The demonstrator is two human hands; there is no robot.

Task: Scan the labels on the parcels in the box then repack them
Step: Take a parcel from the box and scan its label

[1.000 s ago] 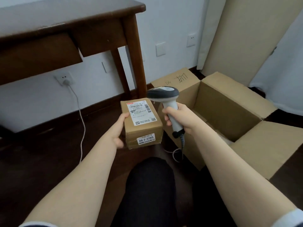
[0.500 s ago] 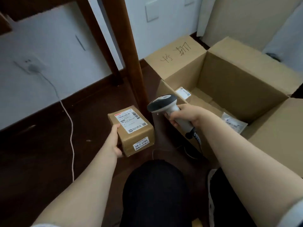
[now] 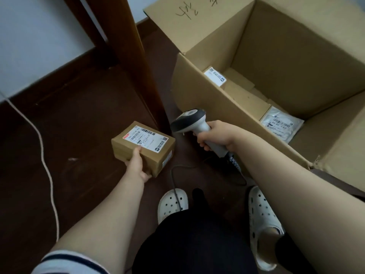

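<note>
Two hands were pictured beside an open cardboard box (image 3: 217, 107): the left hand (image 3: 138, 165) grasped a small brown parcel (image 3: 146, 139), label up, low over the dark floor (image 3: 79, 135) near a table leg (image 3: 138, 66). The right hand (image 3: 215, 135) gripped the handle of a barcode scanner (image 3: 189, 123) just beside the parcel. Inside the box lay a labelled carton (image 3: 215, 76) and a grey mailer bag (image 3: 281, 125).
</note>
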